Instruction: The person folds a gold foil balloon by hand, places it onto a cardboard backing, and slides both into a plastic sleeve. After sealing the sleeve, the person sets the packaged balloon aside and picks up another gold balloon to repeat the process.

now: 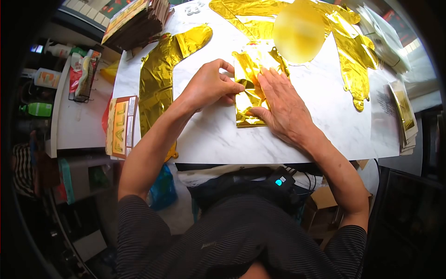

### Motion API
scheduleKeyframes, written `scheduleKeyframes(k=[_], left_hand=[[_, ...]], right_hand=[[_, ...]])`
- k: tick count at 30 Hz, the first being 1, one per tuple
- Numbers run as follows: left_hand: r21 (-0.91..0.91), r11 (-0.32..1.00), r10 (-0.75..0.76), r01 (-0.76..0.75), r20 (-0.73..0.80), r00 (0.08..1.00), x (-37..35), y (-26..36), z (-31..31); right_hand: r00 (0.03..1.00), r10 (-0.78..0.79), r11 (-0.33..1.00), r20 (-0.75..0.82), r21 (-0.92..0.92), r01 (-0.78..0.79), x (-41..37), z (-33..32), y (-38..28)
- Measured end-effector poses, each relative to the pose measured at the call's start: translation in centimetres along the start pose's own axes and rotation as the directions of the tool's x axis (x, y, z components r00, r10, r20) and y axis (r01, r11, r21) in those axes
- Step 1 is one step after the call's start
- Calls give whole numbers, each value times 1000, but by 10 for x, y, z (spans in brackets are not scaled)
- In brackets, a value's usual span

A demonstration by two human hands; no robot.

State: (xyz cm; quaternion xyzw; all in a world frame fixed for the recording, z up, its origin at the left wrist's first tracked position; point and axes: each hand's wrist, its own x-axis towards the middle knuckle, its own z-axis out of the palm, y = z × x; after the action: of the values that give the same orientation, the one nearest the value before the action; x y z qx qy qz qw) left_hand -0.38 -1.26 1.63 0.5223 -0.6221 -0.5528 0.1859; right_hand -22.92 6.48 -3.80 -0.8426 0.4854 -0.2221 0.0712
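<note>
A gold foil balloon [246, 100] lies folded into a flat rectangle on the white marbled table, its surface creased and shiny. At its left edge, the thumb and fingers of my left hand [209, 87] are pinched together on the foil. My right hand [287, 104] presses flat on the right part, fingers stretched out and thumb pointing left across the foil. That palm hides part of the balloon's right side. Just left of my left forearm, a long bent gold foil balloon [158, 79] lies flat.
More flat gold foil balloons [350, 60] spread over the back and right. A stack of printed cards [134, 23] stands back left; a "FALL" card [122, 126] lies at the left edge. Clear plastic bags [383, 39] and packed sleeves [403, 114] are at right. Bottles stand far left.
</note>
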Motion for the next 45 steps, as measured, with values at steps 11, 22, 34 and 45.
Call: scheduleKeyframes(k=[11, 22, 34, 45], left_hand=[[-93, 995, 40, -47, -69, 997, 12, 8, -4], [-34, 998, 44, -48, -118, 992, 29, 4, -7], [50, 996, 81, -74, -150, 985, 33, 3, -7], [257, 959, 173, -117, -209, 963, 39, 1, -11]], right_hand=[[1000, -19, 1000, 18, -21, 19, 0, 0, -2], [1000, -21, 1000, 7, -23, 21, 0, -1, -2], [998, -59, 997, 19, -57, 60, 0, -3, -4], [998, -59, 996, 19, -61, 60, 1, -3, -5]])
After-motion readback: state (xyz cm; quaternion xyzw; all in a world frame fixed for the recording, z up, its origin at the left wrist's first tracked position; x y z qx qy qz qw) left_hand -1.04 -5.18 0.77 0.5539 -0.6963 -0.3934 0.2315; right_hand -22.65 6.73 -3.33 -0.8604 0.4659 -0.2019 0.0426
